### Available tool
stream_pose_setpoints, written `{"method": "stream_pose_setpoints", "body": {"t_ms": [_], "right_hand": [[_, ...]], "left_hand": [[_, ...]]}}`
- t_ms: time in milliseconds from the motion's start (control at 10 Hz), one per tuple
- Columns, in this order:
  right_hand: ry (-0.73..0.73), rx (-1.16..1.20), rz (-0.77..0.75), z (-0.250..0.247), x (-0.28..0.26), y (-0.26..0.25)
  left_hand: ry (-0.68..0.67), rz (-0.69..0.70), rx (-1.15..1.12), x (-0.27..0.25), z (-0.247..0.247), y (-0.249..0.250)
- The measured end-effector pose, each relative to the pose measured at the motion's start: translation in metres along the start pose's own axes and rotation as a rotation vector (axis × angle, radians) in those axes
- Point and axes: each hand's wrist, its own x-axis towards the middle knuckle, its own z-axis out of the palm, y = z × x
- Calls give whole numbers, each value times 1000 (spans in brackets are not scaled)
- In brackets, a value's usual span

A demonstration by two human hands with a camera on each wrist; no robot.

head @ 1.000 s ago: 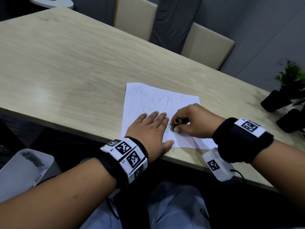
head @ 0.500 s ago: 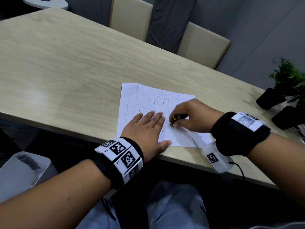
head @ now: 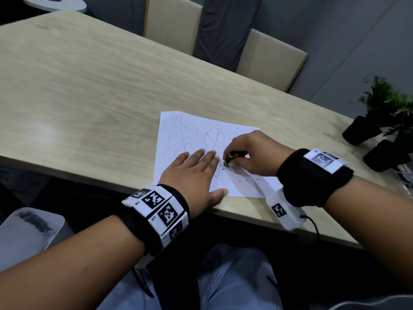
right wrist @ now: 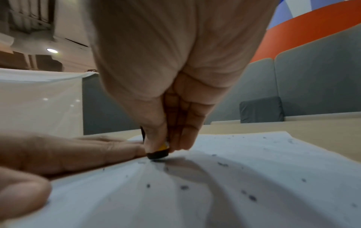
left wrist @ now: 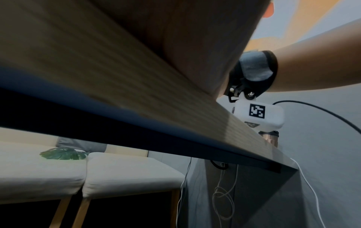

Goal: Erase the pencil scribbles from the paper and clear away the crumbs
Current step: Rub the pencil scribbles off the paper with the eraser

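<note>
A white sheet of paper point(head: 190, 135) with grey pencil scribbles point(head: 201, 134) lies near the table's front edge. My left hand point(head: 194, 173) lies flat on its lower left part, fingers straight, holding it down. My right hand point(head: 245, 153) pinches a small black and yellow eraser point(head: 231, 158) and presses its tip onto the paper just right of my left fingertips. In the right wrist view the eraser point(right wrist: 158, 152) touches the paper point(right wrist: 234, 177), which wrinkles around it. Dark crumbs point(right wrist: 184, 187) are scattered over the sheet, and crumbs point(head: 247, 180) show below my right hand.
The wooden table point(head: 89, 86) stretches far to the left and back. Potted plants point(head: 380, 121) in black pots stand at the right edge. Beige chairs point(head: 270, 57) stand behind the table. The left wrist view shows mostly the table's underside point(left wrist: 97, 69).
My right hand keeps rubbing the eraser in small strokes beside my left fingertips. More crumbs lie below it. My left hand stays flat on the paper.
</note>
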Motion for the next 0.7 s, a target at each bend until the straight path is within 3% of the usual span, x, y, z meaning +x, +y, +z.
{"method": "stream_pose_setpoints", "body": {"t_ms": [300, 500, 700], "right_hand": [[-143, -54, 52, -8, -17, 4], [11, 26, 1, 3, -7, 2], [-188, -60, 65, -6, -36, 8]], "left_hand": [[0, 7, -1, 0, -1, 0], [-2, 5, 6, 0, -1, 0], [1, 13, 1, 2, 0, -1]]}}
